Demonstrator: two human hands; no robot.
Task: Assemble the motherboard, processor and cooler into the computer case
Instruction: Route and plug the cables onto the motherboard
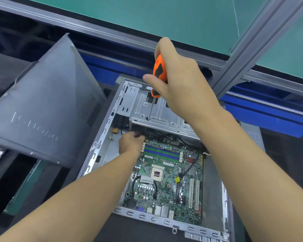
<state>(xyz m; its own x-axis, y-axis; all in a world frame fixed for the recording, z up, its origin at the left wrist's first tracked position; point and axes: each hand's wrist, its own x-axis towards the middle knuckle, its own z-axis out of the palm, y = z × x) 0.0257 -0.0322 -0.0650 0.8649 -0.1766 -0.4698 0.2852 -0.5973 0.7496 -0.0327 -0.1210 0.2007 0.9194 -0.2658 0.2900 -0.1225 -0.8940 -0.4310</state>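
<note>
Orange screwdriver (158, 67) tip on the drive cage (157, 112)
The right hand (180, 81) grips its handle, upper centre; the left hand (130, 143) curls under the cage, mid-frame, grasp hidden. The motherboard (164, 180) lies in the case (101, 137), lower centre.

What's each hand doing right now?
Left hand: curled beside green motherboard; contents cannot be told.
Right hand: closed around orange-and-black-handled metal screwdriver.

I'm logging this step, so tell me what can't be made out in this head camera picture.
1. Screwdriver tip: head view, the shaft ends at a hole in the drive cage; the tip and whatever it meets are hidden.
2. Left hand: head view, its fingertips are tucked under the cage; any hold is unclear.
3. Processor print: head view, too small to read.
</note>
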